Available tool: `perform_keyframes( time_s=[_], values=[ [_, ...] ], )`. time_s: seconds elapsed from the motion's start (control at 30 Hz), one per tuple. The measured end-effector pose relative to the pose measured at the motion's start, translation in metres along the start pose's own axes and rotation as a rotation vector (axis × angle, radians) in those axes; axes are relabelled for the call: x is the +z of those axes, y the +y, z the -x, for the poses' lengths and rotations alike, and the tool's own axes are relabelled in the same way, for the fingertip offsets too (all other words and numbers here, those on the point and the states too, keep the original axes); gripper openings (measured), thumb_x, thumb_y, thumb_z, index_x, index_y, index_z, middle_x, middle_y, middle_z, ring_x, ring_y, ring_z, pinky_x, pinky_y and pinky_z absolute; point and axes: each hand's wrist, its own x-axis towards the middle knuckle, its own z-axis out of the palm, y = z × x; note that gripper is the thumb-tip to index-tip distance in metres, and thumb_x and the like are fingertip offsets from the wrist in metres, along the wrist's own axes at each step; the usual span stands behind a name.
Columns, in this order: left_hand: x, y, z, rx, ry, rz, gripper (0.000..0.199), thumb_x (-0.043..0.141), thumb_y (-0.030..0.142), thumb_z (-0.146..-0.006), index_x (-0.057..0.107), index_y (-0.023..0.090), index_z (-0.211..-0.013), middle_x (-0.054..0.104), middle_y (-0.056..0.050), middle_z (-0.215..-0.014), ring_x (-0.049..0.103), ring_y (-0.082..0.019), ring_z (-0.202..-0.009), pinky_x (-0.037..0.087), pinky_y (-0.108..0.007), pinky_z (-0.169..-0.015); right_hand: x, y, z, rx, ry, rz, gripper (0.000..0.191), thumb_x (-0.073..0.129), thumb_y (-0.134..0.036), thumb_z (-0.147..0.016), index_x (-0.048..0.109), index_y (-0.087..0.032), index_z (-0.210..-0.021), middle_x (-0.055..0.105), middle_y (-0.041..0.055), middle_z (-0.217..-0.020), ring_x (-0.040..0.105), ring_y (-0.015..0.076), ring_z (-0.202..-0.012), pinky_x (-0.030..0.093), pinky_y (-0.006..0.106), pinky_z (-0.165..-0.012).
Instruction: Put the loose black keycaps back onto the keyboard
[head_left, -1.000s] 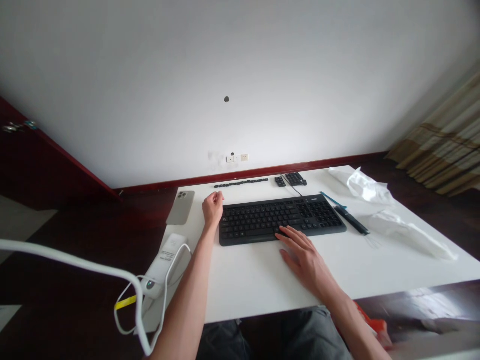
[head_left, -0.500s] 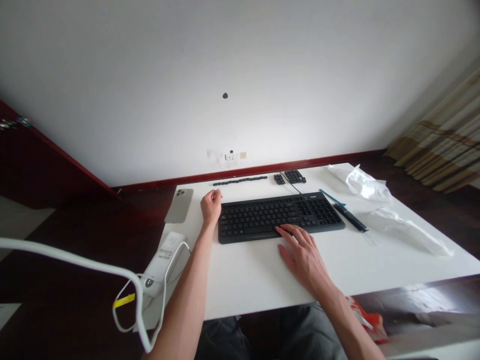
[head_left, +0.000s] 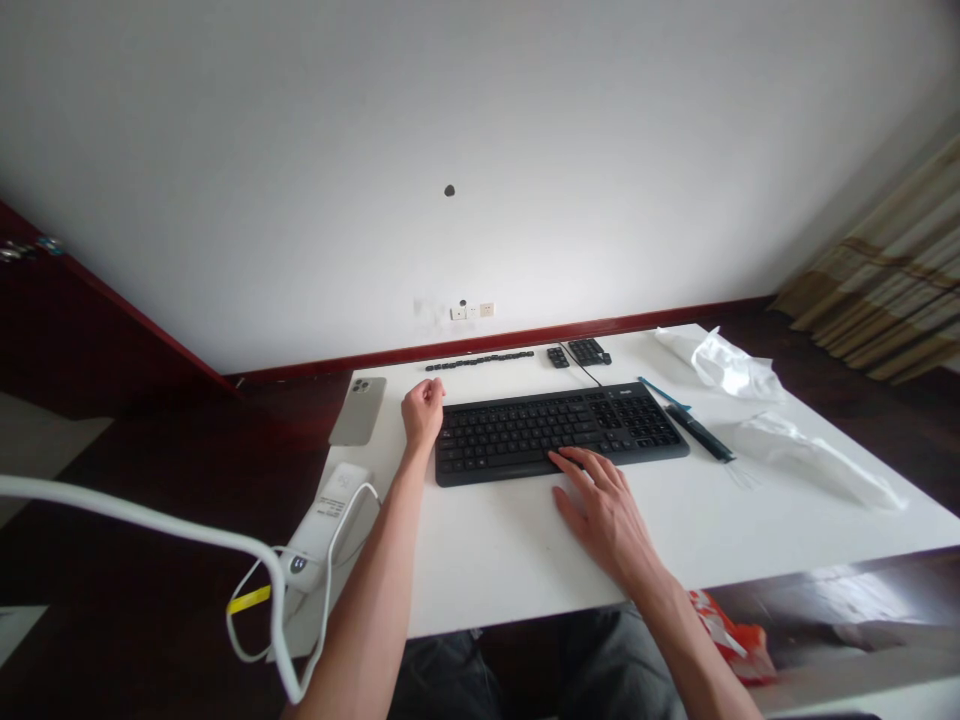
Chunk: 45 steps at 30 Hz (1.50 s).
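A black keyboard [head_left: 517, 435] lies on the white table, some keys gone from its number pad at the right. My left hand [head_left: 423, 412] is closed beside the keyboard's upper left corner, fingers curled together; anything inside them is hidden. My right hand [head_left: 600, 505] lies with fingers stretched over the keyboard's front edge, fingertips touching near the bottom row. Behind the keyboard runs a line of loose black keycaps [head_left: 480, 361]. More keycaps [head_left: 589, 352] are grouped at the back, close to the keyboard cable [head_left: 581, 365].
At the left lie a phone [head_left: 358, 411] and a white power bank [head_left: 330, 515] with a white cable [head_left: 276, 590]. A black-handled brush [head_left: 699, 433] is right of the keyboard, near crumpled white plastic bags [head_left: 724, 365]. An orange-red packet [head_left: 739, 640] sits below the table edge.
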Motion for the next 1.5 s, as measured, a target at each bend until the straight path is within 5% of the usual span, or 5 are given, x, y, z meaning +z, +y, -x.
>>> perform_keyframes(
  time_s=[0.57,0.93,1.2,1.33,1.5],
  values=[
    [-0.001,-0.003,-0.002,-0.03,0.09,-0.023,0.037,0.051,0.039,-0.095,0.053,0.022,-0.063,0.057,0.001,-0.06,0.05,-0.016,-0.059,0.036,-0.027,-0.063,-0.004,-0.013,-0.002,0.0,-0.019,-0.061,0.037,0.055,-0.031,-0.099,0.067,-0.027,-0.134,0.061,0.0112,-0.142,0.051,0.0333,-0.135,0.05,0.055,-0.107],
    [0.0,-0.02,-0.015,-0.064,0.21,-0.064,0.006,0.061,0.025,-0.083,0.063,0.023,-0.088,0.065,0.0,-0.085,0.057,-0.015,-0.07,0.045,-0.026,-0.074,-0.037,-0.051,-0.138,-0.414,-0.269,-0.219,0.028,0.052,-0.018,-0.099,0.077,-0.02,-0.109,0.077,0.0078,-0.106,0.07,0.0203,-0.098,0.053,0.034,-0.092],
    [0.0,-0.027,-0.02,-0.098,0.241,-0.27,0.012,0.062,0.019,-0.082,0.064,0.023,-0.094,0.064,-0.002,-0.091,0.059,-0.018,-0.078,0.045,-0.029,-0.079,0.0,-0.111,-0.106,-0.781,-1.154,-0.64,0.017,0.069,-0.036,-0.088,0.077,-0.022,-0.094,0.075,-0.0047,-0.08,0.07,0.0105,-0.074,0.048,0.017,-0.069],
    [0.003,-0.025,-0.03,-0.089,0.14,-0.414,0.026,0.062,0.016,-0.081,0.065,0.025,-0.105,0.066,-0.005,-0.106,0.063,-0.021,-0.087,0.046,-0.031,-0.079,0.03,-0.118,-0.07,-0.682,-0.716,-0.528,0.017,0.058,-0.03,-0.092,0.073,-0.023,-0.098,0.076,-0.0033,-0.084,0.069,0.0127,-0.074,0.047,0.022,-0.072],
    [0.001,-0.028,-0.052,0.049,0.015,-0.457,0.042,0.065,0.015,-0.081,0.064,0.027,-0.121,0.066,-0.007,-0.125,0.067,-0.021,-0.097,0.049,-0.03,-0.083,0.041,-0.11,-0.058,-0.797,-0.626,-0.524,0.017,0.056,-0.033,-0.091,0.069,-0.026,-0.098,0.076,-0.0035,-0.087,0.068,0.0127,-0.072,0.043,0.023,-0.064]
  ],
)
